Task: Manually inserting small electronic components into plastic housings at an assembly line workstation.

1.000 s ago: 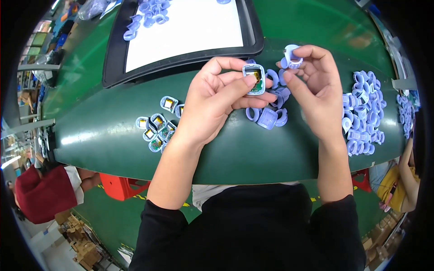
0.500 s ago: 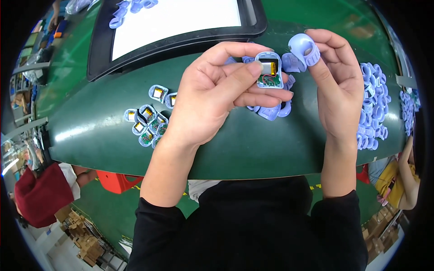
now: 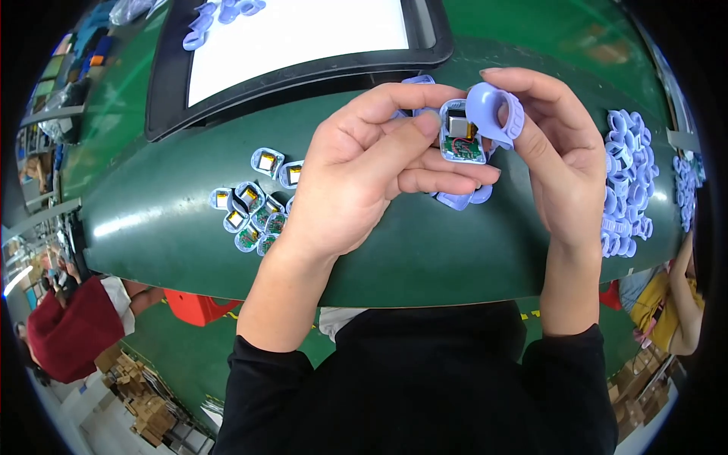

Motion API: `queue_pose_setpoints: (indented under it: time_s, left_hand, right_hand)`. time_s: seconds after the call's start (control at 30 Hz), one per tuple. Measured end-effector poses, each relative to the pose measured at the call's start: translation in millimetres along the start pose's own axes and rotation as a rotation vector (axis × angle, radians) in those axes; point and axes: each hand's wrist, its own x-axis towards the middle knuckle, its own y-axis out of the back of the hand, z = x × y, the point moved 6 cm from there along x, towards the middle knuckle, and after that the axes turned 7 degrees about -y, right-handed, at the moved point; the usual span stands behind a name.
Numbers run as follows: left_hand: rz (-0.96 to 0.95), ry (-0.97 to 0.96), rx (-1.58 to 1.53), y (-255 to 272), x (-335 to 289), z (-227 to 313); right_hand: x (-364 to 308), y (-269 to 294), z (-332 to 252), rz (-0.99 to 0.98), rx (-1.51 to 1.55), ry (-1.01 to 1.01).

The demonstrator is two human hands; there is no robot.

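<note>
Between the thumb and fingers of my left hand (image 3: 371, 152) is a light-blue plastic housing half (image 3: 464, 152), its open side up. Inside it show a silver battery cell with yellow tape, a green circuit board and thin red wires. My right hand (image 3: 561, 144) pinches a periwinkle plastic cover with a curved loop (image 3: 485, 106). The cover sits right at the housing's upper right edge and overlaps it in view; whether they touch I cannot tell. More periwinkle covers (image 3: 455, 200) lie on the table behind and below my left fingers, partly hidden.
Several filled housings (image 3: 249, 199) lie left of my left forearm on the green table (image 3: 152, 220). A heap of periwinkle covers (image 3: 628, 182) is at the right. A black-framed tray with a white surface (image 3: 303, 38) stands at the back. Other people sit at both sides.
My right hand has moved left and slightly down, bringing the cover from beside the housing to over its upper right edge. My left hand has shifted slightly right and down.
</note>
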Motion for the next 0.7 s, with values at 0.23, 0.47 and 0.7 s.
queue_pose_setpoints:
  time_s: [0.23, 0.47, 0.7]
  left_hand:
    - [-0.018, -0.018, -0.038, 1, 2, -1]
    - [-0.058, -0.038, -0.12, -2, 8, -6]
    - [-0.145, -0.033, -0.235, -3, 4, -13]
  right_hand:
    - [0, -3, -4, -0.032, -0.055, -0.036]
    - [-1, -3, -13, 0.001, -0.336, 0.059]
    - [-2, -9, -8, 0.115, -0.156, 0.018]
